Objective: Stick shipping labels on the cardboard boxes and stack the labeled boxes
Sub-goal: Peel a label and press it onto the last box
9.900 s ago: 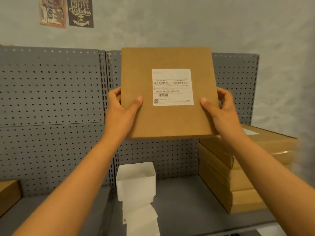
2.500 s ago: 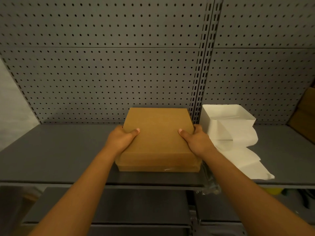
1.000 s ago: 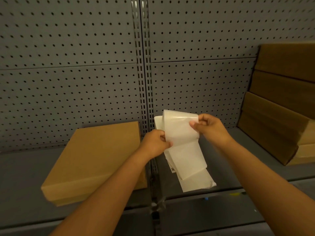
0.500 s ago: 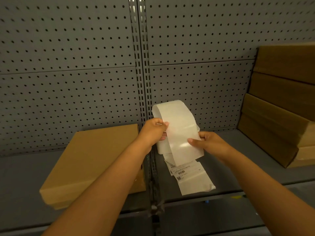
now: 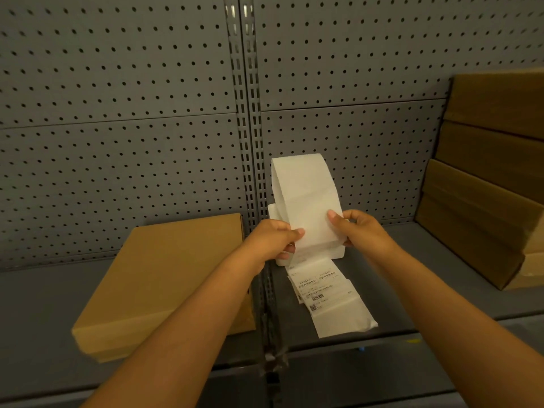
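A plain brown cardboard box (image 5: 164,278) lies flat on the grey shelf at the left, with no label on its top. Just right of it, both hands hold a white strip of shipping labels (image 5: 306,198) that loops upward from a white container behind. My left hand (image 5: 273,242) pinches the strip's left edge and my right hand (image 5: 359,231) pinches its right edge. Below the hands the strip trails onto the shelf, and a printed label (image 5: 316,287) with a barcode shows there.
A stack of several brown cardboard boxes (image 5: 485,184) leans at the right end of the grey shelf (image 5: 441,275). A grey pegboard wall (image 5: 117,142) stands behind everything, with a slotted upright post (image 5: 250,113) in the middle.
The hands set the unlabeled box on the shelf and took up the label strip. In the last second the loop rose higher and both hands came level on its edges.
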### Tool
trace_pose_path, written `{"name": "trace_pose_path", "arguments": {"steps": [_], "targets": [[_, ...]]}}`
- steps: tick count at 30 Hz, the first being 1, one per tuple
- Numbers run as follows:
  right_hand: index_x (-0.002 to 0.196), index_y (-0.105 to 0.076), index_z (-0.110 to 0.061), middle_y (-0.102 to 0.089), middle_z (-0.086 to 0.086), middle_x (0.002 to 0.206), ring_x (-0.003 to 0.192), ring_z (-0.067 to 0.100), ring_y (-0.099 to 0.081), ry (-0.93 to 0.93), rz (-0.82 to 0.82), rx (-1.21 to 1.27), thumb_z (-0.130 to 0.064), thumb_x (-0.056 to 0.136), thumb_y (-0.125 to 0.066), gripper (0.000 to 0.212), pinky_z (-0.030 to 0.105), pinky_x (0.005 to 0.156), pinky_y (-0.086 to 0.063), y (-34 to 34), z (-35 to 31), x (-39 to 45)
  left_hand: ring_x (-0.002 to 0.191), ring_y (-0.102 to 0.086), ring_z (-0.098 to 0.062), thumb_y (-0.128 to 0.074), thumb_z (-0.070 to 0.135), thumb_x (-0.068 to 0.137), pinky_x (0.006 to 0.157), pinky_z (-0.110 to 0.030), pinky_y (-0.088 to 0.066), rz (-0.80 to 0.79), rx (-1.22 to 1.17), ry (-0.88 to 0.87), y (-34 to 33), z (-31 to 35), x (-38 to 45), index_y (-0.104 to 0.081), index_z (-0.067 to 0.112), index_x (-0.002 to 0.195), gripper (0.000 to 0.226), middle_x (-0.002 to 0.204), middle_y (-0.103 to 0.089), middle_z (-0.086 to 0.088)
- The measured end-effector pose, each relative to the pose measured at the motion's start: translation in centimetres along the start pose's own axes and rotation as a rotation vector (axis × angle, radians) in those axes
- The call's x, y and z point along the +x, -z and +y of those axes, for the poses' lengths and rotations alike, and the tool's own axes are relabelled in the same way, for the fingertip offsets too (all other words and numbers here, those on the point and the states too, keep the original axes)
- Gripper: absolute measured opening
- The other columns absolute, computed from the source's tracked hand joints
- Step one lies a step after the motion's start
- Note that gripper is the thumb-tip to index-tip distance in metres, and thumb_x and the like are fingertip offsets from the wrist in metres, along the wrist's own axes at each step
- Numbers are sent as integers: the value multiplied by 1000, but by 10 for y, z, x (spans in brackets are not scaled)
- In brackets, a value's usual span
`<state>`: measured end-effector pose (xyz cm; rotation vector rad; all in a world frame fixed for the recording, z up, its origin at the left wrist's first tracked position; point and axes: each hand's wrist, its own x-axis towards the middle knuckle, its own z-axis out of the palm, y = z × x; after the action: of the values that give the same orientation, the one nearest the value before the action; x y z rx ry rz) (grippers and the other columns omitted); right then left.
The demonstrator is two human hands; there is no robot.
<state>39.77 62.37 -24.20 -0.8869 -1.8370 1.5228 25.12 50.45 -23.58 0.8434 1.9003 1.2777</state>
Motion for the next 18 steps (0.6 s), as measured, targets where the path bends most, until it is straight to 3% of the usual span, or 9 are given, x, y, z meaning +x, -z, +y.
{"name": "trace_pose_path", "arguments": {"steps": [2,6,12,15,18], "targets": [[106,-59,-12,-68,3,101,93,17,-66,-32,-39,-29,-33,83,-71,34,35,88,-53,2,6,1,80,-62,-15,-71,28,85,71,-24,-56,34,-39,4,2,-1,2,-67,4,101,29,104,-69,-14],[106,-58,-9,-70,12,100,93,26,-68,-9,3,-42,-16,83,-71,27,41,88,-54,3,7,3,81,-64,-15,-72,30,84,67,-22,-55,42,-84,19,5,-5,7,-69,5,101,31,106,-71,-14],[108,-50,-17,-62,4,85,78,17,-64,40,125,-33,-18,86,-69,29,27,68,-52,-4,-3,8,74,-64,-11,-71,29,84,70,-24,-54,26,-132,12,5,-5,9,-69,3,104,33,102,-73,-11],[108,-49,-17,-58,0,96,90,16,-58,85,247,-173,-25,85,-70,32,29,78,-48,-8,0,10,67,-63,-8,-70,27,85,62,-19,-53,35,-139,12,3,-2,11,-68,3,105,31,98,-72,-10],[96,-53,-16,-52,-3,97,91,14,-51,253,426,-306,-26,85,-68,21,25,77,-42,-11,2,6,65,-62,-7,-71,25,85,56,-15,-52,42,-144,9,-1,0,14,-68,2,102,29,89,-70,-8]]}}
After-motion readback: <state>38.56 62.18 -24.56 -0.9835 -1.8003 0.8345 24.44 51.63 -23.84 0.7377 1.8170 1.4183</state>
